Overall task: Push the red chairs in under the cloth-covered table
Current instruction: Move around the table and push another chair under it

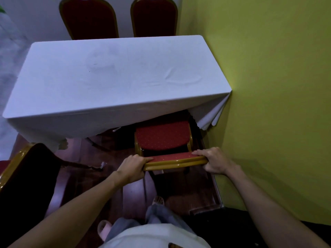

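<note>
A red chair with a gold frame stands at the near right side of the white cloth-covered table. The front of its seat is under the hanging cloth. My left hand grips the left end of the chair's top rail. My right hand grips the right end of the same rail. Another red chair stands at the near left, back toward me, away from the table edge. Two more red chairs, one on the left and one on the right, stand at the far side.
A yellow-green wall runs close along the right of the chair and table. The floor is dark reddish wood. My feet in pale slippers are just behind the chair. A dark object lies at the wall's foot, lower right.
</note>
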